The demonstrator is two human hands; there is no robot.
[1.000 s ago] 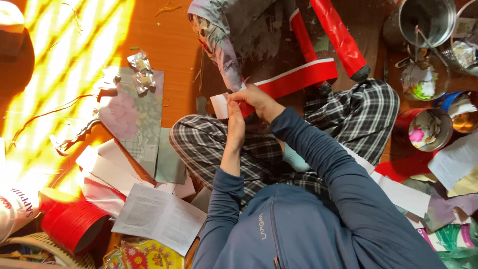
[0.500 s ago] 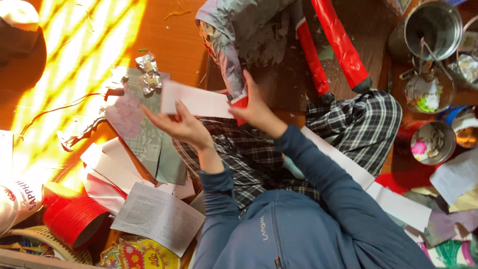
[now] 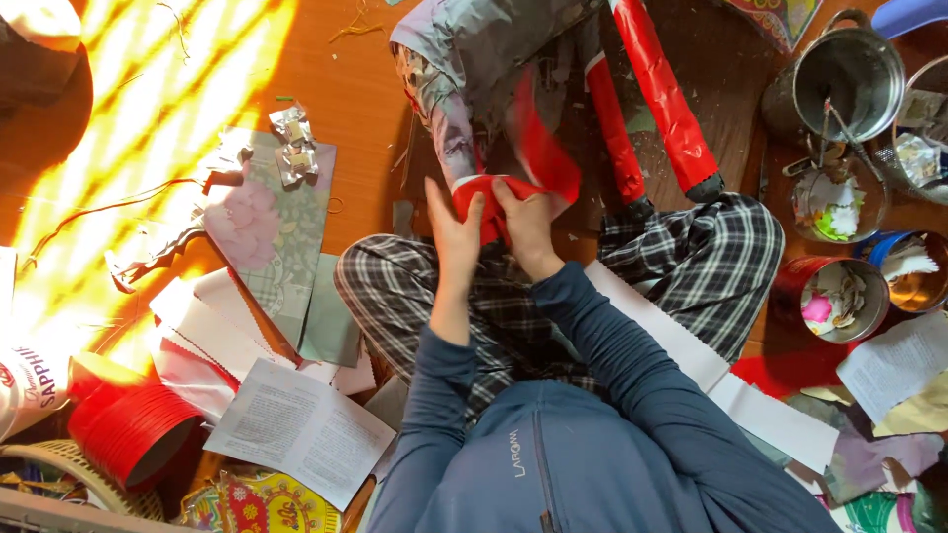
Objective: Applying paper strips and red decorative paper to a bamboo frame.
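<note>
Presently, both hands meet over the lap and grip a red sheet (image 3: 518, 183) against the lower end of a grey papered figure (image 3: 464, 89) lying on the floor ahead. The left hand (image 3: 456, 232) has its fingers closed round the near left edge of the sheet; the right hand (image 3: 528, 222) pinches it just beside, thumb on top. The far part of the sheet is blurred and stands up loose. In my judgement the sheet could tear or crease where both hands pull at one spot, since it looks thin. It could also sit askew on the figure, because the free end is not held down. Two red limbs (image 3: 657, 99) of the figure lie to the right, touching the plaid knee, and a shift of the leg might knock them. Containers stand at the far right: a steel pot (image 3: 849, 74), contents not visible; a small dish (image 3: 834, 202) with pale and green scraps; a red tin (image 3: 834, 301) holding pink and brown paper bits; and a blue tin (image 3: 913, 271) with white scraps. A red tub (image 3: 128, 429) lies on its side at near left, interior unseen. Printed sheets (image 3: 296, 429) lie beside it.
</note>
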